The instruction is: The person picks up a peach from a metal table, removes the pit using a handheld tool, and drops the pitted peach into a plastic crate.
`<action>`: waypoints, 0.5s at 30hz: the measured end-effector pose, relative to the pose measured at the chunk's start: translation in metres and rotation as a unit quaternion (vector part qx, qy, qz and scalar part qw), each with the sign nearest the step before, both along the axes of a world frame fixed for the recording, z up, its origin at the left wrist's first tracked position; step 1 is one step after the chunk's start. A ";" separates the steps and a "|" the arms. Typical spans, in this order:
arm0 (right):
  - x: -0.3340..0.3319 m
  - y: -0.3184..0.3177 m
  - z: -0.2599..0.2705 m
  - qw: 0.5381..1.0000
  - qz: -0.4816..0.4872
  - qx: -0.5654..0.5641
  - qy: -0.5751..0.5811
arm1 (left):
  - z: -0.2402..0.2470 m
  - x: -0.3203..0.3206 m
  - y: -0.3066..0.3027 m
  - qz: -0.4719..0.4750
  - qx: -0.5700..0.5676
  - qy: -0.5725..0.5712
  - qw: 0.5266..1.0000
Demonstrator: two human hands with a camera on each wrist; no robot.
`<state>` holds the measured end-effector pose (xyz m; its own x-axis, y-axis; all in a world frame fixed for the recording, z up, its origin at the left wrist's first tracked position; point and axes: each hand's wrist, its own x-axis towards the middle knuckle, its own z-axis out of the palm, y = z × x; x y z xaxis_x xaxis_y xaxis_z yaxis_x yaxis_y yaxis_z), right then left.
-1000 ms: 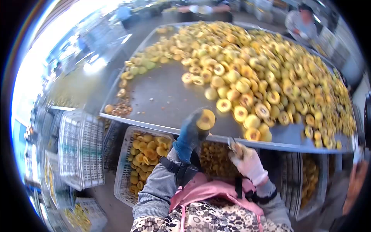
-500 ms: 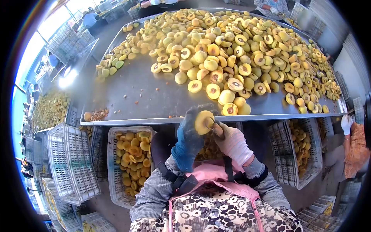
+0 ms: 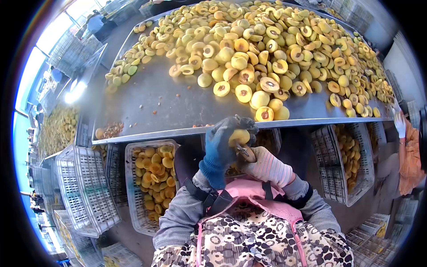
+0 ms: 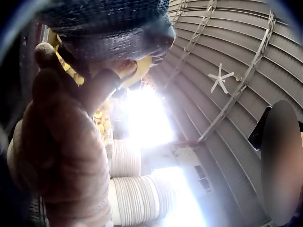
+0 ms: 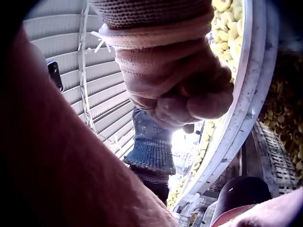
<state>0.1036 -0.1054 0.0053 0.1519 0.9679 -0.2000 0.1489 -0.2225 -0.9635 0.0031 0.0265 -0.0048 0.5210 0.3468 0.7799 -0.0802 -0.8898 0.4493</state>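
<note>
In the head view my left hand (image 3: 219, 147), in a blue glove with dark coated fingers, grips a yellow peach half (image 3: 239, 137) just off the table's near edge. My right hand (image 3: 268, 167), in a white striped knit glove, holds a small pitting tool (image 3: 247, 154) with a wooden-looking handle. Its metal end is right at the fruit, partly hidden by the fingers. The left wrist view shows the tool's handle (image 4: 100, 89) close below the peach half (image 4: 141, 71). In the right wrist view the right hand's curled fingers hide the tool.
A metal table (image 3: 151, 104) bears a big heap of halved peaches (image 3: 267, 58), with pit scraps (image 3: 111, 130) at its left. A crate (image 3: 133, 196) of peach halves stands below left, beside stacked empty crates (image 3: 84, 191). More crates (image 3: 344, 164) stand at right, near another person's arm (image 3: 407, 151).
My right hand has come in from the right, bringing the tool to the peach half. The fruit has tilted in my left hand, so less of its face shows. The head view has shifted.
</note>
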 end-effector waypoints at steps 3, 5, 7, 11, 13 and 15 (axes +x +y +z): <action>0.006 0.000 -0.004 0.995 0.056 -0.035 0.078 | 0.017 -0.003 -0.004 -0.298 -0.398 0.019 0.867; 0.003 0.003 -0.009 0.992 0.067 0.099 0.037 | 0.008 -0.008 -0.004 -0.284 -0.367 0.014 0.885; -0.002 0.003 -0.016 0.974 0.035 0.221 0.043 | 0.004 -0.015 -0.006 -0.276 -0.333 0.013 0.902; 0.030 -0.003 -0.064 0.973 0.191 -0.115 -0.055 | -0.021 -0.065 0.028 -0.123 -0.753 -0.102 0.638; 0.052 -0.001 -0.070 0.868 0.195 -0.281 -0.359 | -0.039 -0.129 0.081 0.097 -0.485 0.235 0.837; 0.067 -0.011 -0.101 0.842 0.117 -0.292 -0.439 | -0.030 -0.148 0.092 0.253 -0.258 0.345 0.866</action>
